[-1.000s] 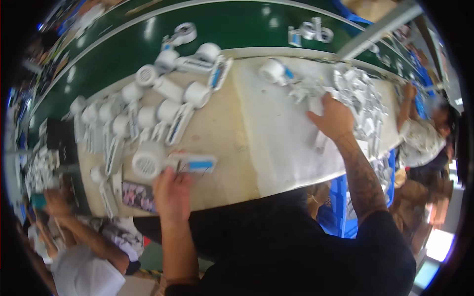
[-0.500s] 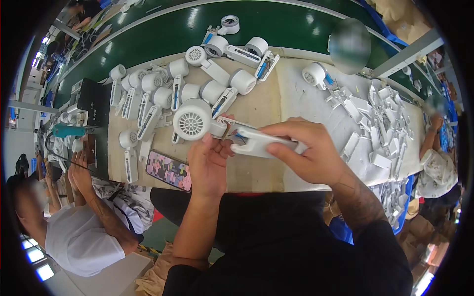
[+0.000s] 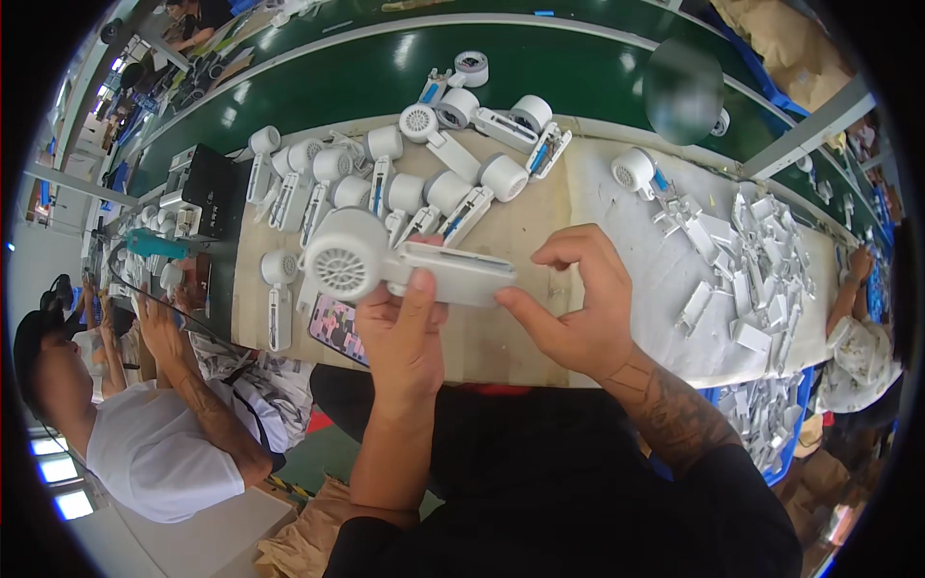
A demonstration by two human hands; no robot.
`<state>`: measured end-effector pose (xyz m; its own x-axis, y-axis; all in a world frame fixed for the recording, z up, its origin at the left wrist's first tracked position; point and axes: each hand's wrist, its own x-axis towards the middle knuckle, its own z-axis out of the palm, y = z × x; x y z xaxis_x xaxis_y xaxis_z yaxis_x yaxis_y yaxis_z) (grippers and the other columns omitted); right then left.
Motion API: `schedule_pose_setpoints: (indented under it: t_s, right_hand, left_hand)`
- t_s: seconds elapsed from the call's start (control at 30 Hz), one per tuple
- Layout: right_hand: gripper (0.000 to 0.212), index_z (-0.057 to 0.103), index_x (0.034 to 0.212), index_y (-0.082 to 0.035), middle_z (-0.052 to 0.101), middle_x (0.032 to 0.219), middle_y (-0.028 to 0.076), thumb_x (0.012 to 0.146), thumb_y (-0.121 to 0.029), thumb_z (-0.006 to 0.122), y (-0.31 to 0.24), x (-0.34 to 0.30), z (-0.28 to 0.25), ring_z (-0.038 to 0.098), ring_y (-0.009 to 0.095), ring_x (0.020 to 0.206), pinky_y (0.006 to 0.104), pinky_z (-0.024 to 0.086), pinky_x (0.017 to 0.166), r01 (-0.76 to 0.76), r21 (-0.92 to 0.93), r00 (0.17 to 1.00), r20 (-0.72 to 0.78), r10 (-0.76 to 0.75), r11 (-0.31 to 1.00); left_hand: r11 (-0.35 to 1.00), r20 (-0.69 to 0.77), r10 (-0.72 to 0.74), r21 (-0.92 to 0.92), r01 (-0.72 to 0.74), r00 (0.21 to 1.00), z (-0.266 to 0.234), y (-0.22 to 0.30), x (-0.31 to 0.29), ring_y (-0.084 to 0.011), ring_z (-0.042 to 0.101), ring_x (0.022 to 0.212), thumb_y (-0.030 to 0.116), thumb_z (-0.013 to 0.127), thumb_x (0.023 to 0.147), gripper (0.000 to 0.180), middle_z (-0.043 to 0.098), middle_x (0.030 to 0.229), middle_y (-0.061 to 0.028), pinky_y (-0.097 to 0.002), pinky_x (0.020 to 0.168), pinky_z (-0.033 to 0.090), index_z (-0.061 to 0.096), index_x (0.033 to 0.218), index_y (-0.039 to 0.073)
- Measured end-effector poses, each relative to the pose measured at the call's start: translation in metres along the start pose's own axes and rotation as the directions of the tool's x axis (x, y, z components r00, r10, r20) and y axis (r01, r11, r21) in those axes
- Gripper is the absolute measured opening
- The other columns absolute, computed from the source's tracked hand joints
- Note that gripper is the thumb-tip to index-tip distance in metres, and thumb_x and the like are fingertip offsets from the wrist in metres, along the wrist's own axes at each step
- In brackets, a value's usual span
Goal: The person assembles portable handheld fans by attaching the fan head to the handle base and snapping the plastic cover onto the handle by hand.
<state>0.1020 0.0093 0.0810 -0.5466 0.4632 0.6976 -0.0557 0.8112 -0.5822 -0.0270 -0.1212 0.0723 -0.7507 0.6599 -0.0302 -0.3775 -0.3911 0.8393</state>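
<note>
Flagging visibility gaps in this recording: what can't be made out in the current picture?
Underside of the white device: head view, covered by the left hand.
Part of the phone: head view, behind that hand.
Part of the green belt: head view, under a round blur.

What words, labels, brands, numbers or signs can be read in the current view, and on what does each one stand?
None can be read with certainty.
Black box: small pale marks on its side, too small to read.
Patterned phone: shapes on its pink surface, too small to tell whether any are letters.
White fan unit in the left hand: no lettering visible.
</note>
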Motion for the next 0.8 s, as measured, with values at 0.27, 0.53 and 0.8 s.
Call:
schedule_pose_setpoints:
  t_s: [0.27, 0.53, 0.8]
  right_hand:
    - [0.030, 0.065, 0.085, 0.001, 0.061, 0.065, 0.009, 0.090, -0.028, 0.073, -0.011, -0.020, 0.032, 0.056, 0.015, 0.057, 0.0308, 0.046, 0.055, -0.562, 0.325, 0.798, 0.456, 0.394, 0.761]
    - [0.017, 0.072, 0.102, -0.005, 0.071, 0.082, 0.010, 0.091, -0.016, 0.063, 0.106, 0.119, 0.074, 0.067, 0.018, 0.073, 0.0309, 0.054, 0.068, -0.258, -0.051, 0.810, 0.533, 0.245, 0.965]
    - [0.075, 0.049, 0.137, 0.000, 0.062, 0.127, 0.018, 0.074, -0.019, 0.085, 0.309, 0.223, 0.148, 0.061, 0.026, 0.116, 0.0343, 0.048, 0.099, -0.448, -0.120, 0.719, 0.540, 0.437, 0.886]
  left_hand:
    - [0.994, -0.004, -0.099, 0.051, 0.099, 0.995, -0.033, -0.009, -0.002, -0.0051, 0.054, 0.067, 0.019, 0.069, 0.094, 0.032, 0.069, 0.099, -0.0053, -0.0198, 0.055, 0.038, 0.061, 0.120, 0.002]
    - [0.415, -0.117, 0.455, 0.905, -0.094, 0.883, -0.184, 0.150, 0.064, -0.0081, 0.059, 0.062, 0.017, 0.077, 0.086, 0.021, 0.068, 0.070, -0.0048, -0.0275, 0.053, 0.043, 0.070, 0.087, -0.003]
    - [-0.402, -0.151, 0.060, 0.901, 0.163, 0.987, -0.288, 0.166, 0.130, -0.0372, 0.069, 0.086, 0.032, 0.080, 0.070, 0.042, 0.070, 0.090, -0.0206, -0.0431, 0.079, 0.054, 0.073, 0.098, 0.002]
